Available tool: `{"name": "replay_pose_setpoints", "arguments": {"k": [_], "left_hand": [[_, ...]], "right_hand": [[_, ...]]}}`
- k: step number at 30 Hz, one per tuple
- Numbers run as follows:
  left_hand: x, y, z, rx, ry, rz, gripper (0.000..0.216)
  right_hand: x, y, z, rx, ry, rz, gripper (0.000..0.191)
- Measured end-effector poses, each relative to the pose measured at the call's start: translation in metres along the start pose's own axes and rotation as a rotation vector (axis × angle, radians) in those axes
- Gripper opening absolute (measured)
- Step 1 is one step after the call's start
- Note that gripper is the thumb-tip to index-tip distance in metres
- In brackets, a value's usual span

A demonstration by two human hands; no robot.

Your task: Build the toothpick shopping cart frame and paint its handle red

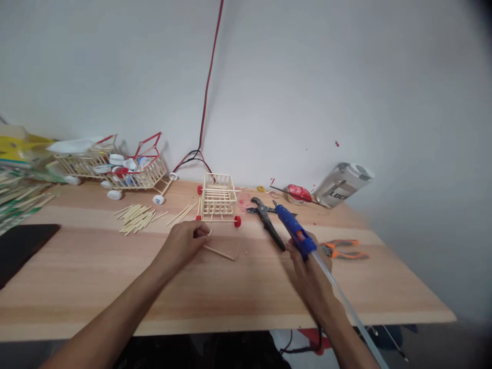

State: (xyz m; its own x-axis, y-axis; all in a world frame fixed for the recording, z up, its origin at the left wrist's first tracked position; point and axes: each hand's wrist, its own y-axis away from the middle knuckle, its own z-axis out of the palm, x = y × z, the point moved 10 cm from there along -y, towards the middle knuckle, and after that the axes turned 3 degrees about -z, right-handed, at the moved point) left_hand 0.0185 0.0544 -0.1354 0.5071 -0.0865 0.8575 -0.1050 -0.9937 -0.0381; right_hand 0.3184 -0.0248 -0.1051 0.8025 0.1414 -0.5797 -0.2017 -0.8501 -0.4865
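Two hands were over the wooden table (96,277). The left hand (183,245) was curled nearly closed, its fingertips pinching one end of a thin wooden stick (220,252) that lay flat on the board just in front of the small cart (218,201). The right hand (309,271) was wrapped tight round the grip of a blue glue gun (291,228), nozzle aimed away at the wall, a clear glue rod (338,293) trailing back from it.

Only one bit of writing could be read: "LUC", the rest cut off, on a grey packet (343,183) leaning by the wall.

Three stick carts were counted: the small cart with red wheels, and two more (115,166) at the far left. Two cutting tools lay near the gun: black pliers (266,218) and orange-handled pliers (345,249). One loose pile of sticks (135,212) lay beside the carts.
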Motion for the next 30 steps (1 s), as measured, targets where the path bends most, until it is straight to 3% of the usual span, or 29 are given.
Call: {"name": "replay_pose_setpoints", "arguments": {"k": [4, 6, 7, 8, 9, 11, 13, 15, 18, 23, 28, 30], "left_hand": [[0.01, 0.01, -0.017, 0.121, -0.124, 0.052, 0.021], [0.025, 0.02, -0.025, 0.217, -0.177, 0.067, 0.016], [0.034, 0.025, -0.021, 0.207, -0.142, 0.07, 0.013], [0.045, 0.031, -0.01, 0.152, -0.051, 0.08, 0.013], [0.056, 0.036, 0.011, 0.014, 0.073, 0.071, 0.016], [0.078, 0.052, 0.069, -0.347, 0.34, -0.017, 0.024], [0.102, 0.073, 0.119, -0.627, 0.601, -0.114, 0.034], [0.126, 0.082, 0.144, -0.717, 0.824, -0.126, 0.04], [0.138, 0.082, 0.156, -0.695, 1.016, -0.17, 0.044], [0.134, 0.077, 0.152, -0.572, 1.118, -0.205, 0.044], [0.128, 0.074, 0.155, -0.486, 1.156, -0.238, 0.041], [0.128, 0.075, 0.156, -0.522, 1.113, -0.228, 0.043]], "right_hand": [[0.001, -0.003, -0.016, 0.109, 0.098, -0.008, 0.04], [0.001, -0.005, -0.021, 0.154, 0.118, -0.045, 0.039], [0.0, -0.006, -0.023, 0.172, 0.121, -0.079, 0.037], [-0.003, -0.007, -0.023, 0.18, 0.121, -0.116, 0.036], [-0.006, -0.008, -0.022, 0.18, 0.116, -0.154, 0.035], [-0.014, -0.011, -0.021, 0.178, 0.096, -0.221, 0.035], [-0.024, -0.012, -0.018, 0.155, 0.071, -0.274, 0.036], [-0.032, -0.013, -0.017, 0.132, 0.058, -0.297, 0.037], [-0.037, -0.012, -0.021, 0.156, 0.052, -0.31, 0.036], [-0.04, -0.005, -0.023, 0.2, -0.019, -0.421, 0.032], [-0.024, 0.003, -0.008, 0.15, -0.126, -0.289, 0.033], [-0.021, 0.006, -0.003, 0.12, -0.179, -0.208, 0.036]]}}
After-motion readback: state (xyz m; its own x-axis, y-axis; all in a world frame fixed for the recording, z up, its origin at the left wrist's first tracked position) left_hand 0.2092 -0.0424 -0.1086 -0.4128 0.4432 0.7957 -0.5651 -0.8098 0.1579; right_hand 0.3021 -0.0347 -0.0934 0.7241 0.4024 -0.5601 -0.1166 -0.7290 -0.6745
